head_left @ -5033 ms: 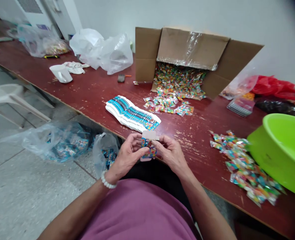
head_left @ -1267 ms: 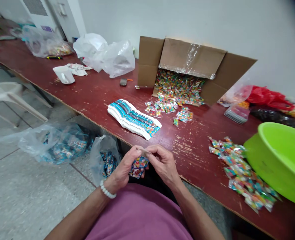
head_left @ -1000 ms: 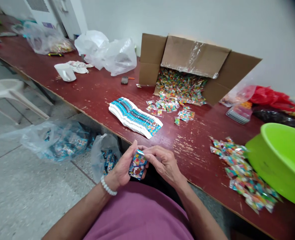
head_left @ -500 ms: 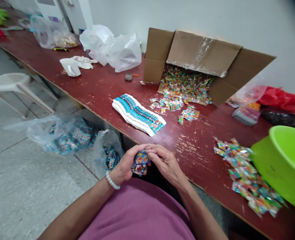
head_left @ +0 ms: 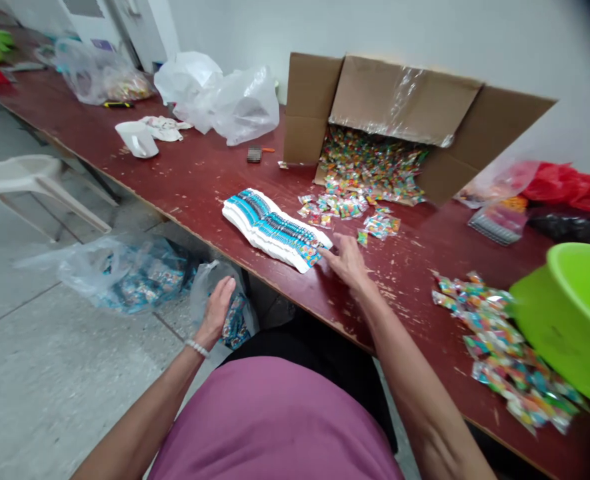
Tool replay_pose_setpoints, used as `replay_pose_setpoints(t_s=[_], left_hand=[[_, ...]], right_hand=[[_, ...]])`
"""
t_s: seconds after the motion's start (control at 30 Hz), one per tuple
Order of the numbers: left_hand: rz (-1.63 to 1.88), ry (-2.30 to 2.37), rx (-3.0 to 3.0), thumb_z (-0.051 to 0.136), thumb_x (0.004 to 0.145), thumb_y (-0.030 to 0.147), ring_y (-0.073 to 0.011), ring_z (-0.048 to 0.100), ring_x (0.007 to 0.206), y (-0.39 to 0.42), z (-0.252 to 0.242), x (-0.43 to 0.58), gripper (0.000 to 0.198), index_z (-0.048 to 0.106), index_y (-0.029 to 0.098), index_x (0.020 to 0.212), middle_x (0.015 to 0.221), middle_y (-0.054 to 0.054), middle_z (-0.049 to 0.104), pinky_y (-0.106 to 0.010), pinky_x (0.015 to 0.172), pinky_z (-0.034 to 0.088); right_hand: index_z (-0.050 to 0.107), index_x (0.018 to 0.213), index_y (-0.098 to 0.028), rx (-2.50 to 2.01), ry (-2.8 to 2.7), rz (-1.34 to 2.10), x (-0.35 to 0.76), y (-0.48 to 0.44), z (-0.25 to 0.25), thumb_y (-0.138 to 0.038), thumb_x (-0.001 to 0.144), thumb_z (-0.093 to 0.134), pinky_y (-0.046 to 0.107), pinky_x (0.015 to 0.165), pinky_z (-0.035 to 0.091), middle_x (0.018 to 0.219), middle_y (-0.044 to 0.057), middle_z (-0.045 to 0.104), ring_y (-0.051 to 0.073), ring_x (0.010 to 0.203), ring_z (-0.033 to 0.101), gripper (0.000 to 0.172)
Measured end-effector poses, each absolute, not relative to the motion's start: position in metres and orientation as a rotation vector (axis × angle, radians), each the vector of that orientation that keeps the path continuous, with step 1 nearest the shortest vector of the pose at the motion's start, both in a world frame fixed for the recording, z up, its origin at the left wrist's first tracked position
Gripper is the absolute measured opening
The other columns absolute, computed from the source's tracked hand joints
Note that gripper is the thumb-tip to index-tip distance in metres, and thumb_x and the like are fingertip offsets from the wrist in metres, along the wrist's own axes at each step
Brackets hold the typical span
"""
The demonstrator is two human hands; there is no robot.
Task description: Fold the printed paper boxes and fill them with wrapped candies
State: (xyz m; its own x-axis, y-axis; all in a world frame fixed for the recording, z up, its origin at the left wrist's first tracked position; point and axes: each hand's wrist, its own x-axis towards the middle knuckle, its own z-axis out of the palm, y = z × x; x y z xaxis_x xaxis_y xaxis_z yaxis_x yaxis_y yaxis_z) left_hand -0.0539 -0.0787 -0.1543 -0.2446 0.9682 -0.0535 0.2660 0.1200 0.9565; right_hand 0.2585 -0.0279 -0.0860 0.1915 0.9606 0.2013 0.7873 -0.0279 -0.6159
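My left hand [head_left: 219,310], a pale bead bracelet at its wrist, is low beside the table edge with straight fingers and nothing seen in it. Just behind it is a clear plastic bag [head_left: 242,320] of small blue printed packets, partly covered by the hand. My right hand [head_left: 347,263] is at the right end of a fanned row of blue-and-white printed pouches [head_left: 275,230] on the table. Its fingers are apart, the tips touching or very near the end pouch. Small wrapped candies [head_left: 382,225] lie just beyond that hand.
An open cardboard box [head_left: 405,97] spills wrapped candies at the back. On the right, more candies [head_left: 499,333] lie beside a green basin [head_left: 555,313]. A white mug [head_left: 137,139] and plastic bags [head_left: 245,103] stand leftward. A stool [head_left: 25,170] and another bag of packets [head_left: 139,277] are on the floor.
My hands have parted. The blue printed packet they held is gone from them. My left hand moved left and down to the bag; my right went forward to the pouches.
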Motion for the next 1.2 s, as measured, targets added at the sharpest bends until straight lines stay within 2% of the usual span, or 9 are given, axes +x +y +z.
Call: replay_pose_setpoints(t_s=[0.1,0.2,0.4,0.53,0.63,0.77,0.9,1.03,1.2], left_hand=[[1.194,1.703,1.220,0.062,0.079,0.046,-0.0297,0.059,0.117,-0.072,-0.164,-0.071,0.044,0.066,0.018,0.112,0.120,-0.013,0.067,-0.045,0.106,0.042],[1.253,1.723,1.235,0.062,0.075,0.038,-0.0261,0.062,0.109,-0.066,-0.158,-0.079,0.044,0.065,0.017,0.114,0.114,-0.010,0.066,-0.042,0.101,0.046],[1.357,1.595,1.323,0.060,0.077,0.030,-0.0211,0.064,0.104,-0.062,-0.119,-0.048,0.039,0.065,0.019,0.114,0.112,-0.007,0.068,-0.035,0.095,0.049],[1.350,1.454,1.458,0.062,0.080,0.028,-0.0190,0.065,0.093,-0.071,-0.084,-0.017,0.036,0.064,0.019,0.115,0.111,-0.007,0.069,-0.033,0.087,0.050],[1.348,1.362,1.539,0.066,0.082,0.032,-0.0196,0.064,0.095,-0.080,-0.055,-0.002,0.038,0.064,0.019,0.118,0.110,-0.007,0.070,-0.033,0.089,0.049],[0.887,0.834,1.231,0.067,0.084,0.046,-0.0241,0.067,0.100,-0.091,-0.030,0.017,0.044,0.066,0.017,0.116,0.110,-0.010,0.072,-0.035,0.089,0.050],[0.370,0.367,0.811,0.076,0.075,0.053,-0.0271,0.074,0.082,-0.105,-0.034,0.033,0.053,0.068,0.014,0.110,0.098,-0.013,0.075,-0.037,0.076,0.055],[0.392,0.317,0.716,0.086,0.065,0.050,-0.0253,0.075,0.074,-0.118,-0.045,0.035,0.059,0.069,0.013,0.107,0.088,-0.011,0.075,-0.033,0.070,0.057],[0.479,0.483,0.802,0.086,0.068,0.041,-0.0213,0.073,0.062,-0.121,-0.041,0.033,0.041,0.070,0.012,0.091,0.074,-0.007,0.073,-0.030,0.061,0.058]], right_hand=[[0.064,0.116,-0.016,-2.029,-1.733,0.285,0.262,-0.016,-0.100,-0.066,0.071,0.071,0.047,0.094,0.044,0.125,0.019,0.056,0.037,0.116,0.052,0.067],[0.065,0.102,-0.020,-2.088,-1.660,0.263,0.259,-0.016,-0.110,-0.073,0.066,0.072,0.047,0.089,0.044,0.118,0.016,0.057,0.036,0.110,0.053,0.065],[0.060,0.089,-0.020,-1.811,-1.201,0.491,0.260,-0.015,-0.113,-0.056,0.054,0.083,0.041,0.079,0.047,0.091,0.006,0.062,0.026,0.088,0.058,0.055],[0.058,0.084,-0.020,-1.561,-0.953,0.741,0.276,-0.025,-0.097,-0.053,0.061,0.077,0.031,0.063,0.047,0.074,-0.001,0.061,0.017,0.066,0.057,0.044],[0.062,0.085,-0.020,-1.406,-0.935,0.899,0.281,-0.049,-0.073,-0.048,0.065,0.079,0.025,0.053,0.040,0.069,-0.003,0.061,0.012,0.056,0.052,0.038],[0.066,0.085,-0.022,-1.189,-1.068,1.113,0.258,-0.088,-0.038,-0.040,0.069,0.083,0.024,0.059,0.045,0.074,-0.002,0.066,0.011,0.062,0.056,0.030],[0.066,0.089,-0.023,-1.079,-1.102,1.297,0.227,-0.113,-0.020,-0.039,0.076,0.081,0.024,0.064,0.049,0.079,-0.002,0.067,0.012,0.068,0.060,0.026],[0.066,0.095,-0.024,-1.042,-1.072,1.392,0.217,-0.124,-0.018,-0.040,0.079,0.079,0.024,0.061,0.050,0.083,-0.001,0.067,0.012,0.068,0.060,0.026],[0.063,0.113,-0.027,-0.953,-1.064,1.490,0.216,-0.130,-0.019,-0.040,0.082,0.077,0.024,0.058,0.050,0.091,0.001,0.067,0.013,0.068,0.062,0.037]])
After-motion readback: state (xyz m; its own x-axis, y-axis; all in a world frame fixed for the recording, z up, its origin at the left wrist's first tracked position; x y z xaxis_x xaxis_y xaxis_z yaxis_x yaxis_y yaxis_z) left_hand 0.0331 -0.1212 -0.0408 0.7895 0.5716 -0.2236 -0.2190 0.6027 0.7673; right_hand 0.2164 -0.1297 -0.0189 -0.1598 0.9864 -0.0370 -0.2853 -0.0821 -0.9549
